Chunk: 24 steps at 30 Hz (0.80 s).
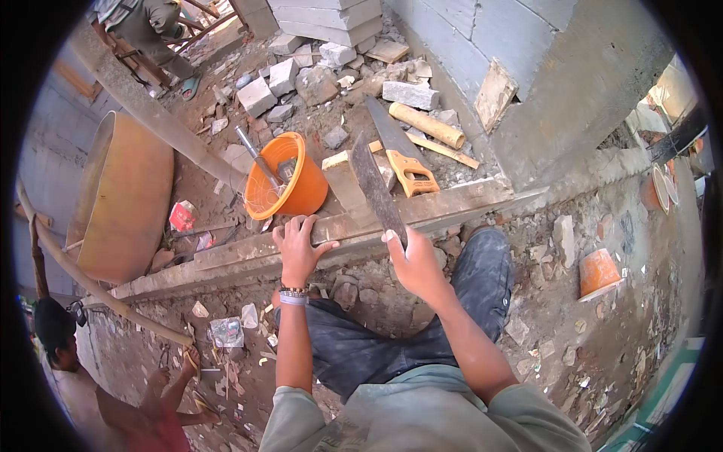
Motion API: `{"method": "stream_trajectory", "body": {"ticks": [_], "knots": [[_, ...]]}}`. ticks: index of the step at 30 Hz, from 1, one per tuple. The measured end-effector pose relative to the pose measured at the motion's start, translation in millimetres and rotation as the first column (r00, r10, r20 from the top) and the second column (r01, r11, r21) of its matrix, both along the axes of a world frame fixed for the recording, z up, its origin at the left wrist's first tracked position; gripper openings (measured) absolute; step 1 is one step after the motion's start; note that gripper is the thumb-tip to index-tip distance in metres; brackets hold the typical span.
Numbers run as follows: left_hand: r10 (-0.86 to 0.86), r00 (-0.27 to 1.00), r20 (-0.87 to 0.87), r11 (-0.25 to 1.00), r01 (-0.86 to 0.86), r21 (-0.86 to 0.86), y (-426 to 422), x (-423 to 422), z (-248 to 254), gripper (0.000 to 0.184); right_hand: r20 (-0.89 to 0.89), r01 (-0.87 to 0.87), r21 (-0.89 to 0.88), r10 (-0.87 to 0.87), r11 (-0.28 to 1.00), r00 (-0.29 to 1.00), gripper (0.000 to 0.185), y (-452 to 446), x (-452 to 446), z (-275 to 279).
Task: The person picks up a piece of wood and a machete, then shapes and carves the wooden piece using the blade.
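My right hand grips the lower end of a machete with a dark, worn blade. Its grip is hidden in my fist, and the blade points away from me over the ledge. My left hand is open, fingers spread, resting on the near edge of the ledge. A pale block stands just beyond, partly behind the blade. Left of it is an orange bucket with a metal-headed tool leaning inside. A handsaw with a yellow handle lies right of the blade.
A bamboo piece and broken blocks lie beyond the saw. Grey block walls rise at the right. A curved yellowish sheet stands left. One person crouches lower left; another is at the back. Rubble surrounds an orange pot.
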State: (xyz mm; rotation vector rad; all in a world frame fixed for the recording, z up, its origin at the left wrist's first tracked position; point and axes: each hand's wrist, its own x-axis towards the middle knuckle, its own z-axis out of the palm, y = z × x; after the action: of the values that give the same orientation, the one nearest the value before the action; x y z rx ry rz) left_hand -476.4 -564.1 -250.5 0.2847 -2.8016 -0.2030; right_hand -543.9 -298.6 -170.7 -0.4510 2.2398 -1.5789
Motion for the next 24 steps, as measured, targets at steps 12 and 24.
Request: {"method": "stream_trajectory", "body": {"ticks": [12,24], "knots": [[0.037,0.791,-0.611,0.718,0.404,0.567,64,-57,111,0.101,-0.104,0.071,-0.018,-0.073,0.997,0.992,0.034,0,13,-15],[-0.181,0.892,-0.413,0.838,0.360,0.411,75,-63,127,0.031,0.591,0.103,-0.380,0.155,0.919,0.791,0.035,25,3,-5]]}}
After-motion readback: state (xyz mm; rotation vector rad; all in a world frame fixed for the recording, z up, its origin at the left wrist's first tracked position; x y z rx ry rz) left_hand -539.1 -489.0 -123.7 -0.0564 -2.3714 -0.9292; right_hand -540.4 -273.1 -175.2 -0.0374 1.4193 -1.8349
